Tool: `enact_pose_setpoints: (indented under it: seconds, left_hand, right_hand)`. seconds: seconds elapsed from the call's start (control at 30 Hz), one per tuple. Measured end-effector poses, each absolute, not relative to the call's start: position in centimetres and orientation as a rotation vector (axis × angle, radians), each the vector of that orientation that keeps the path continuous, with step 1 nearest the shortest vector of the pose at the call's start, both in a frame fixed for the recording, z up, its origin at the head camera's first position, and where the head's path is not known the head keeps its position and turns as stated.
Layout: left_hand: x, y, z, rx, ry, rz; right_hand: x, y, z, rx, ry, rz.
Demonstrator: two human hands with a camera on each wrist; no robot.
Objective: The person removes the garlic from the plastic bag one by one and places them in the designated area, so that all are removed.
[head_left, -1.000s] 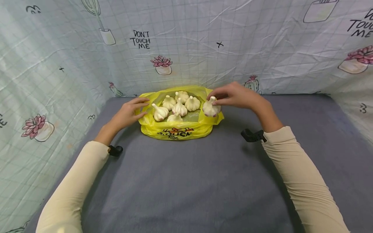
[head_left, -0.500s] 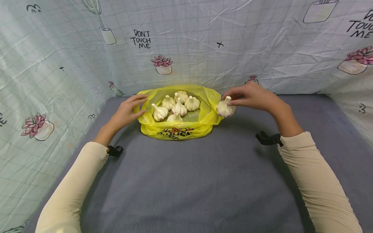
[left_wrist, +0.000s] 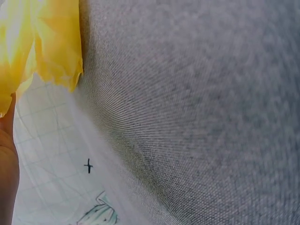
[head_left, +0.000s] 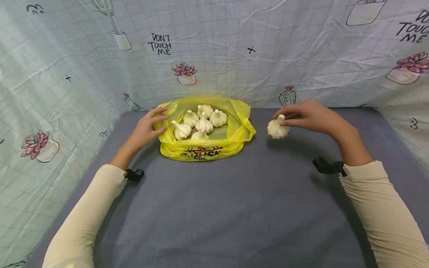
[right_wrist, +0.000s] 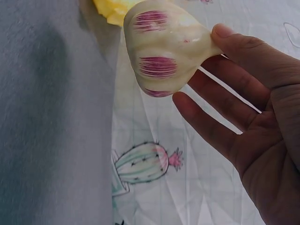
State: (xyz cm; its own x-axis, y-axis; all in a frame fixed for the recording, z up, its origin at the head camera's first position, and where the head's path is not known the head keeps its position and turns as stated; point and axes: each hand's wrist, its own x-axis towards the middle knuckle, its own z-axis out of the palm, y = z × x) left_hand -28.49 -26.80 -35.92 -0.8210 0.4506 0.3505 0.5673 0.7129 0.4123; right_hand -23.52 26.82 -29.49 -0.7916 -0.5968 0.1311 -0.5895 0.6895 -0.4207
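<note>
My right hand (head_left: 308, 115) pinches a white garlic bulb (head_left: 277, 128) by its neck, to the right of the bag. In the right wrist view, purple streaks mark this garlic bulb (right_wrist: 159, 51), with the thumb on its neck and fingers behind it. A yellow plastic bag (head_left: 201, 152) lies with its mouth spread, dark print on its front. Several more garlic bulbs (head_left: 203, 124) are inside it. My left hand (head_left: 147, 126) rests at the bag's left rim, fingers extended and thumb apart. The left wrist view catches just part of that hand beside the yellow bag (left_wrist: 56, 42).
Grey cloth (head_left: 214, 208) covers the table. A pale, wrinkled sheet (head_left: 214, 52) printed with potted plants and words hangs behind the table and along its sides. Each wrist wears a black strap, the right strap (head_left: 330, 167) hanging close over the cloth.
My right hand has carried the garlic bulb rightward, from over the bag's right side to beyond it. The bag's right flap has sprung upright. My left hand stays about where it was.
</note>
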Motion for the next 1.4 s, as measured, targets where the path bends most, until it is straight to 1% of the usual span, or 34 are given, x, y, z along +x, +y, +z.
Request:
enact_pose_setpoints:
  seconds: [0.63,1.4]
  left_hand:
    - [-28.3,-26.8,-36.6,-0.729,-2.632,-0.794]
    - [-28.2,-26.1,-36.6,-0.641,-2.624,-0.909]
  right_hand:
    - [-22.3,29.9,-30.2,-1.007,2.925,-0.682]
    - [-21.2,31.5,-30.8,-0.996,3.006,-0.712]
